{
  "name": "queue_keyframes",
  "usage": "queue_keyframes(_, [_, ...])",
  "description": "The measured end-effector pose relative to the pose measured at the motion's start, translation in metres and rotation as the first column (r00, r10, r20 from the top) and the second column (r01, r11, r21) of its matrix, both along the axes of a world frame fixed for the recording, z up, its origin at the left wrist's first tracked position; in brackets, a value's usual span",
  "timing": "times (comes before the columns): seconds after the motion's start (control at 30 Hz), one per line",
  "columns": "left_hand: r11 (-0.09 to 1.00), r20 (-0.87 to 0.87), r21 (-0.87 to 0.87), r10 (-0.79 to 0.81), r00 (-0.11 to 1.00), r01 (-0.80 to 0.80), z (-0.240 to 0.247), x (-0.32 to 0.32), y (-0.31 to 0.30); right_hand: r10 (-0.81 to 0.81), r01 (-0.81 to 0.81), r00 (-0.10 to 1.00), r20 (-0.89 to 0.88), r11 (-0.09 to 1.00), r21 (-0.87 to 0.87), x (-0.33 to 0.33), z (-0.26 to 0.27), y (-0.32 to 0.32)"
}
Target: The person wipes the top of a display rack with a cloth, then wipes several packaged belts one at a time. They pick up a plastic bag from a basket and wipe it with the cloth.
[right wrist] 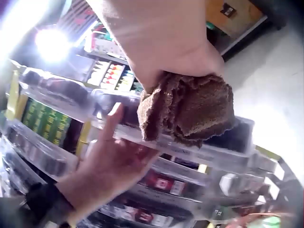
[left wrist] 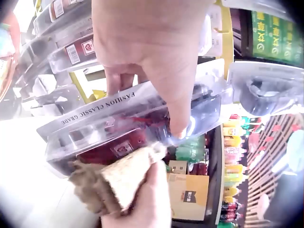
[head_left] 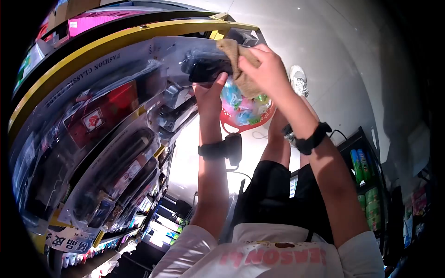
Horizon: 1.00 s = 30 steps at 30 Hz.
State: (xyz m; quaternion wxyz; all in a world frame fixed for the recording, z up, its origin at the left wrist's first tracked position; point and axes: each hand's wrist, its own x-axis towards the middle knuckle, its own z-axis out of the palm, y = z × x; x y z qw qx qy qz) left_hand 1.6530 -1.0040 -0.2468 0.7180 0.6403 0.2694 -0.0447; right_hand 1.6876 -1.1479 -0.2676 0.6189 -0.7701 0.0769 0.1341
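My left hand (head_left: 209,95) grips the end of a long clear plastic package (left wrist: 90,116) printed FASHION CLASSIC GRADE, with the thumb on its near face. A red card and dark contents show through the plastic. My right hand (head_left: 266,69) holds a folded brown cloth (head_left: 241,65), bunched under the fingers. In the right wrist view the cloth (right wrist: 190,111) overlaps the package's face, close beside my left hand (right wrist: 111,156). The left wrist view shows the cloth (left wrist: 118,183) at the package's lower edge.
Similar packages (head_left: 116,180) hang in rows on a rack with yellow edging (head_left: 139,30). A red basket (head_left: 241,123) of colourful wrapped items stands below my hands. Shelves with green packs (head_left: 364,167) are at right, and a carton (left wrist: 190,194) sits behind the package.
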Motion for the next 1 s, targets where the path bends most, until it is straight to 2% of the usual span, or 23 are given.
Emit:
queue_keyframes(0.07, [1.000, 0.005, -0.002, 0.031, 0.999, -0.031, -0.004, 0.001, -0.001, -0.063, 0.057, 0.995, 0.080, 0.995, 0.079, -0.001, 0.028, 0.008])
queue_keyframes(0.13, [0.998, 0.055, -0.007, 0.066, 0.996, -0.066, -0.008, 0.002, -0.005, -0.115, 0.110, 0.968, 0.223, 0.993, 0.035, -0.018, 0.023, 0.009])
queue_keyframes(0.17, [0.998, 0.053, 0.034, 0.058, 0.997, -0.060, -0.009, 0.003, -0.005, -0.113, 0.108, 0.968, 0.225, 0.994, 0.033, -0.027, 0.014, 0.009])
queue_keyframes(0.2, [0.996, 0.049, 0.073, 0.054, 0.997, -0.058, -0.010, 0.003, -0.005, -0.127, 0.141, 0.969, 0.214, 0.989, -0.050, -0.037, 0.001, 0.008])
queue_keyframes(0.23, [0.990, 0.022, 0.141, -0.020, 1.000, 0.016, -0.008, 0.001, -0.001, -0.142, 0.171, 0.968, 0.205, 0.976, -0.133, -0.047, -0.013, 0.005])
queue_keyframes(0.33, [0.992, 0.045, 0.125, -0.003, 0.999, -0.003, 0.001, 0.003, -0.004, -0.257, 0.256, 0.966, -0.027, 0.966, -0.033, -0.067, -0.065, -0.008])
queue_keyframes(0.4, [0.984, 0.041, 0.176, -0.017, 0.999, 0.010, 0.001, 0.004, -0.005, -0.178, 0.184, 0.961, -0.212, 0.983, 0.010, -0.072, -0.073, -0.020])
queue_keyframes(0.47, [0.982, 0.064, 0.184, 0.042, 0.997, -0.053, 0.001, 0.004, -0.013, -0.172, 0.169, 0.969, -0.178, 0.985, -0.032, -0.074, -0.074, -0.017])
queue_keyframes(0.5, [0.966, 0.001, 0.252, 0.052, 0.999, -0.051, 0.002, 0.005, -0.017, -0.216, 0.212, 0.975, -0.054, 0.974, -0.081, -0.070, -0.063, -0.010])
queue_keyframes(0.53, [0.967, -0.004, 0.250, 0.054, 0.999, -0.051, 0.002, 0.007, -0.023, -0.251, 0.258, 0.965, 0.072, 0.958, -0.123, -0.064, -0.053, -0.003])
queue_keyframes(0.6, [0.965, 0.097, 0.160, 0.194, 0.976, -0.208, 0.004, 0.012, -0.033, -0.230, 0.254, 0.954, 0.194, 0.961, -0.109, -0.047, -0.030, 0.011])
queue_keyframes(0.67, [0.968, 0.061, 0.183, 0.161, 0.985, -0.170, 0.004, 0.011, -0.028, -0.216, 0.224, 0.949, 0.230, 0.975, -0.010, -0.032, -0.004, 0.021])
queue_keyframes(0.77, [0.970, 0.107, 0.091, 0.215, 0.971, -0.225, 0.007, 0.011, -0.035, -0.218, 0.229, 0.943, 0.250, 0.973, -0.016, -0.026, 0.004, 0.016])
queue_keyframes(0.8, [0.970, 0.110, 0.092, 0.214, 0.971, -0.224, 0.008, 0.010, -0.032, -0.211, 0.214, 0.960, 0.183, 0.977, 0.004, -0.025, 0.001, 0.011])
queue_keyframes(0.87, [0.983, 0.051, 0.141, 0.113, 0.992, -0.119, 0.008, 0.010, -0.022, -0.156, 0.156, 0.988, 0.005, 0.987, 0.036, -0.022, -0.017, 0.007])
queue_keyframes(0.9, [0.984, 0.052, 0.137, 0.110, 0.993, -0.116, 0.007, 0.011, -0.019, -0.159, 0.159, 0.987, 0.007, 0.987, 0.032, -0.022, -0.031, 0.006])
queue_keyframes(0.97, [0.988, 0.070, 0.089, 0.124, 0.990, -0.130, 0.006, 0.009, -0.015, -0.139, 0.141, 0.975, -0.173, 0.990, -0.001, -0.028, -0.059, 0.003])
queue_keyframes(1.0, [0.988, 0.077, 0.069, 0.132, 0.988, -0.137, 0.005, 0.007, -0.015, -0.182, 0.177, 0.961, -0.209, 0.983, -0.042, -0.034, -0.073, -0.001])
